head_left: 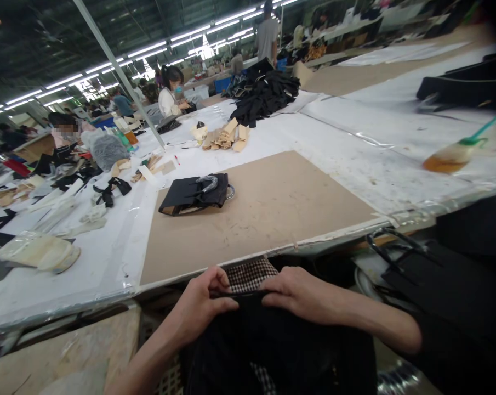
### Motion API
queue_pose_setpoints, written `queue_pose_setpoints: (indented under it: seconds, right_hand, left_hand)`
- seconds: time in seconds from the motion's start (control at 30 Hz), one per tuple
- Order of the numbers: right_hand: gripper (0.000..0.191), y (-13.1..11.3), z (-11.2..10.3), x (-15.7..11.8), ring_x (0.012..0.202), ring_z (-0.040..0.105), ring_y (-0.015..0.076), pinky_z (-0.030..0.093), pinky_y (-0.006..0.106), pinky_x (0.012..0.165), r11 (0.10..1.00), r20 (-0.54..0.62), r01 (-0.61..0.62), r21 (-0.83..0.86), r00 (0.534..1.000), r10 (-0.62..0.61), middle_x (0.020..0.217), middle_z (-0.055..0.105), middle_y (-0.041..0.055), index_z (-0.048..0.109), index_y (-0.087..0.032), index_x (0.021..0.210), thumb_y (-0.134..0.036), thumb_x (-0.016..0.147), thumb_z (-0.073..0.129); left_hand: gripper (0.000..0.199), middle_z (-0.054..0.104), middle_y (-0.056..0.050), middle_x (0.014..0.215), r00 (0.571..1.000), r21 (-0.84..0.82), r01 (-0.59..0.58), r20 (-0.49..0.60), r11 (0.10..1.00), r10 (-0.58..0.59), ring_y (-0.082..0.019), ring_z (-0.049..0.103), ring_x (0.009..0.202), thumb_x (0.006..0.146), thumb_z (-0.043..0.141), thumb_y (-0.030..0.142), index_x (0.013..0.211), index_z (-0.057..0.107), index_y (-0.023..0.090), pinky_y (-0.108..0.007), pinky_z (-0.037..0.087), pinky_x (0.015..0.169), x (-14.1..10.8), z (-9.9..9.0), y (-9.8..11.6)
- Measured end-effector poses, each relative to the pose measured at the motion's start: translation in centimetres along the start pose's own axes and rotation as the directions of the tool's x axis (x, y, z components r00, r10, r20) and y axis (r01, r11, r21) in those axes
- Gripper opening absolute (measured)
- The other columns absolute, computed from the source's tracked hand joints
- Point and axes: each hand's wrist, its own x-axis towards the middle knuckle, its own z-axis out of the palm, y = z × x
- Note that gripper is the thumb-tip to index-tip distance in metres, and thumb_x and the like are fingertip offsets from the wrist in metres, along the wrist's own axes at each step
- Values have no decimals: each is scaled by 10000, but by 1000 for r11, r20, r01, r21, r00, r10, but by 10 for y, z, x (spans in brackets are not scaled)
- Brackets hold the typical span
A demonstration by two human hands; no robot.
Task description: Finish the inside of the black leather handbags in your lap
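Note:
A black bag (280,345) with a checkered lining (250,275) lies low in front of me, below the table's front edge. My left hand (209,296) pinches the left part of its upper edge, thumb on the near side and fingers at the lining. On the right part of the same edge, my right hand (291,293) is closed in a similar grip. The lining shows between the two hands. Beyond them, a black handbag (196,192) with wrapped handles lies on a brown board (264,203).
The white table (108,247) holds tan pieces (227,136), a black pile (266,90), a plastic container (40,252) and a bottle of amber liquid (449,156). A wooden surface (67,351) is at lower left. Dark bags stand at right. Several people are farther back.

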Motion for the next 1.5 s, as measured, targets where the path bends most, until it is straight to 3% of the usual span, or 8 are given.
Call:
queue_pose_setpoints:
  seconds: [0.27, 0.43, 0.6, 0.77, 0.93, 1.17, 1.37, 1.5]
  right_hand:
    - [205, -7, -2, 3, 682, 569, 147, 398, 234, 662, 991, 33, -7, 136, 999, 2, 701, 618, -14, 707, -193, 849, -286, 932, 544]
    - [309, 1, -7, 1, 640, 489, 118, 385, 213, 618, 925, 87, 43, 378, 993, -82, 688, 533, -32, 679, -168, 817, -391, 951, 514]
    - [433, 10, -18, -7, 550, 417, 87, 375, 206, 552, 709, 285, -171, 685, 958, -44, 657, 529, -32, 687, -134, 802, -534, 904, 554]
    - [306, 15, -12, -8, 553, 533, 98, 466, 224, 591, 394, 374, -414, 821, 910, 179, 707, 666, 10, 766, -146, 877, -380, 685, 803]
    - [280, 7, -3, -3, 547, 516, 90, 435, 194, 525, 530, 337, -409, 743, 913, 232, 656, 644, -15, 734, -148, 749, -374, 619, 837]
    - [386, 0, 5, 13, 529, 395, 76, 282, 184, 439, 822, 124, -210, 530, 978, 170, 567, 467, -69, 583, -165, 703, -526, 746, 714]
    - [181, 11, 0, 7, 554, 393, 78, 305, 190, 480, 797, 190, -252, 549, 966, 175, 616, 506, -60, 640, -158, 780, -332, 754, 683]
    - [183, 19, -7, -12, 605, 488, 96, 392, 195, 561, 667, 226, -330, 668, 944, 241, 703, 621, -24, 718, -157, 855, -250, 699, 701]
  left_hand:
    - [142, 679, -2, 810, 999, 105, -18, 50, 994, 13, -162, 570, 774, 784, 705, 266, 881, 720, 163, -246, 419, 727, -3, 2, 6]
    - [109, 653, 2, 769, 999, 120, -33, 12, 992, 32, -160, 555, 753, 777, 701, 262, 812, 715, 159, -240, 413, 714, -4, 6, 6]
    - [93, 640, 9, 766, 1000, 74, -8, 15, 997, 6, -155, 539, 750, 770, 710, 252, 799, 706, 164, -234, 409, 705, -8, 7, 9]
    - [99, 643, 5, 781, 999, 103, -28, 29, 994, 25, -163, 540, 773, 774, 713, 261, 807, 711, 168, -241, 407, 725, -10, 8, 11]
    - [72, 655, 3, 785, 998, 128, -57, 41, 990, 52, -163, 551, 784, 773, 715, 232, 796, 710, 165, -242, 411, 744, -8, 12, 15]
    - [74, 645, 3, 763, 999, 180, -37, 11, 983, 36, -153, 540, 751, 778, 705, 229, 790, 705, 156, -232, 405, 706, -8, 15, 17]
    - [95, 642, 4, 766, 1000, 177, -16, 26, 984, 11, -155, 539, 755, 790, 708, 252, 796, 702, 158, -230, 405, 704, -11, 11, 11]
    - [111, 638, 3, 774, 999, 182, -15, 35, 983, 8, -161, 537, 762, 801, 706, 273, 810, 706, 162, -237, 406, 711, -11, 9, 9]
